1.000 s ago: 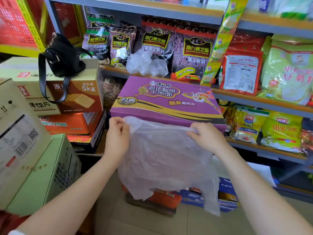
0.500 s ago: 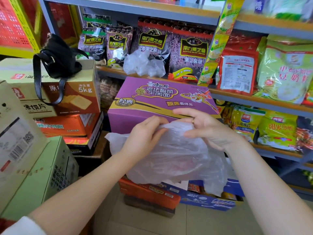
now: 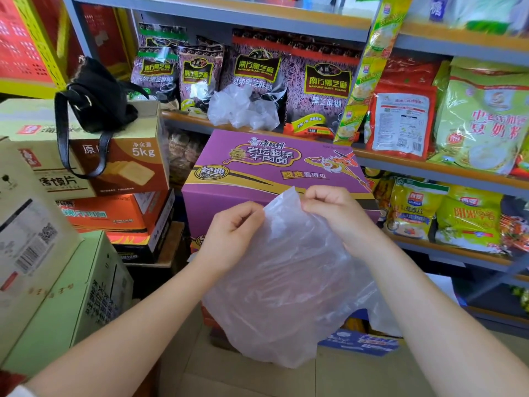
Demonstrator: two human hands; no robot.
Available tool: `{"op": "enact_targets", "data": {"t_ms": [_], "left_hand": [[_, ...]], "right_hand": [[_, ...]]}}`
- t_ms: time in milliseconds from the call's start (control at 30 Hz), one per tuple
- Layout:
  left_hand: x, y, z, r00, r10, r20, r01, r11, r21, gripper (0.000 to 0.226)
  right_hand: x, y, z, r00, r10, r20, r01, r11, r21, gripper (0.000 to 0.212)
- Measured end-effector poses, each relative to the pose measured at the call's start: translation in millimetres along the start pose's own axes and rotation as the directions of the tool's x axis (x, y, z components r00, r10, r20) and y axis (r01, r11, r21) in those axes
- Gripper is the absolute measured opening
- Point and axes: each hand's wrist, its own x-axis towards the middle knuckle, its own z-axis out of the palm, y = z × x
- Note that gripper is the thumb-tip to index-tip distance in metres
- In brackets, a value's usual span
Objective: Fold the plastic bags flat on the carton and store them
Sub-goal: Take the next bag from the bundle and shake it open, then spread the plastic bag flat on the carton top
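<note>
Two hands pinch clear plastic bag (image 3: 286, 276) top edge: left hand (image 3: 233, 233), right hand (image 3: 333, 212), fingers closed. Beyond hands, purple carton (image 3: 274, 164) (老坛酸菜牛肉面). Left of left hand, brown box (image 3: 126, 164) reads 5kg. Bag's lower corner hidden behind right forearm.

Both forearms are bare. A white cuff (image 3: 20, 392) with a strip of red cloth above it edges the left arm (image 3: 114, 336) nearest the elbow.

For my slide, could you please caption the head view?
Both hands, left hand and right hand, pinch a clear plastic bag by its top edge, hanging before the purple carton.
</note>
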Motion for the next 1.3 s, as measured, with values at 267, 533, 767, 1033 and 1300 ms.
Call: {"op": "enact_targets", "data": {"t_ms": [267,533,767,1033,1300], "left_hand": [[20,14,-1,0.983,0.182,0.003,-0.18,0.964,0.194,0.004],[36,16,-16,0.952,0.115,-0.284,-0.133,0.99,-0.046,0.022],[58,6,-34,0.866,0.059,-0.496,-0.095,0.994,-0.046,0.023],[101,-18,-41,0.899,-0.047,-0.436,-0.003,0.994,-0.112,0.018],[190,-35,-42,0.916,-0.074,-0.395,0.191,0.944,0.267,0.014]], "right_hand": [[-3,-6,5,0.995,-0.099,0.022,0.101,0.979,-0.177,0.015],[-19,18,-22,0.987,-0.089,0.135,0.16,0.671,-0.724,0.07],[9,30,-58,0.982,-0.152,-0.113,0.061,0.818,-0.571,0.031],[73,5,-82,0.932,-0.241,-0.27,-0.001,0.743,-0.669,0.025],[149,-9,-92,0.997,0.077,-0.021,-0.079,0.921,-0.382,0.032]]}}
